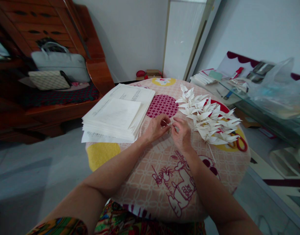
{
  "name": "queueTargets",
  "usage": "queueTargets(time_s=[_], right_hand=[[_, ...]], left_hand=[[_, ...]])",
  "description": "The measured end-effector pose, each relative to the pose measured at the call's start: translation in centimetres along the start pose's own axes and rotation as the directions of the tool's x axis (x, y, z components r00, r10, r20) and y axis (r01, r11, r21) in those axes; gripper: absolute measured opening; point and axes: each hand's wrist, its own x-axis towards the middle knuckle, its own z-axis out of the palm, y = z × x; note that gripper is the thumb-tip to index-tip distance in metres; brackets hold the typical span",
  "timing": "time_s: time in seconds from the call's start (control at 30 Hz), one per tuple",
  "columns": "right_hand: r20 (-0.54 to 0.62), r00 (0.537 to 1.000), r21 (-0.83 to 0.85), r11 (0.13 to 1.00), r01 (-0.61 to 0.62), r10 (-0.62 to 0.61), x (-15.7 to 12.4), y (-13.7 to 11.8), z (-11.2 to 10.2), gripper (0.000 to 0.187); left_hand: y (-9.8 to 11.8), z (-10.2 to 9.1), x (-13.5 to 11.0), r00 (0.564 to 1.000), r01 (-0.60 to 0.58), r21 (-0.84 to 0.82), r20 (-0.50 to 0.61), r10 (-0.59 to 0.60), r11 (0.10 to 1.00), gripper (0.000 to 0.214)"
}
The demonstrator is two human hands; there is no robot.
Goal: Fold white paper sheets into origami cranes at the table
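Observation:
My left hand (157, 128) and my right hand (181, 133) meet over the middle of the round table, fingertips pinched together. Between them is a small folded piece of white paper (171, 124), mostly hidden by the fingers. Right of my right hand lies a cluster of white folded paper flowers (208, 119) with pointed petals. A thin white stem (211, 152) sticks out of the cluster toward me. On the left of my left hand rests a stack of printed paper sheets (108, 107), with smaller blank sheets (118, 112) on top.
A patterned pink cloth (145, 182) covers the table. Red-handled scissors (241, 143) lie at its right edge, partly under the flowers. A glass-topped stand (240, 98) with a plastic bag (279, 91) is on the right. A wooden seat (96, 75) holding bags stands at left.

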Motion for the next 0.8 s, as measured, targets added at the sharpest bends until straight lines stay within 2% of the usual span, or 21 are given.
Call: queueTargets(time_s=[0.27, 0.8], right_hand=[[-0.002, 1.0, -0.039, 0.999, 0.031, -0.031, -0.01, -0.18, 0.31, 0.017], [-0.046, 0.999, 0.02, 0.999, -0.025, 0.026, -0.17, -0.04, 0.66, 0.015]], left_hand=[[0.06, 0.06, 0.05, 0.993, -0.112, 0.088, -0.032, 0.115, 0.99, 0.012], [0.53, -0.2, -0.03, 0.993, -0.102, 0.123, -0.041, 0.108, 0.987, 0.01]])
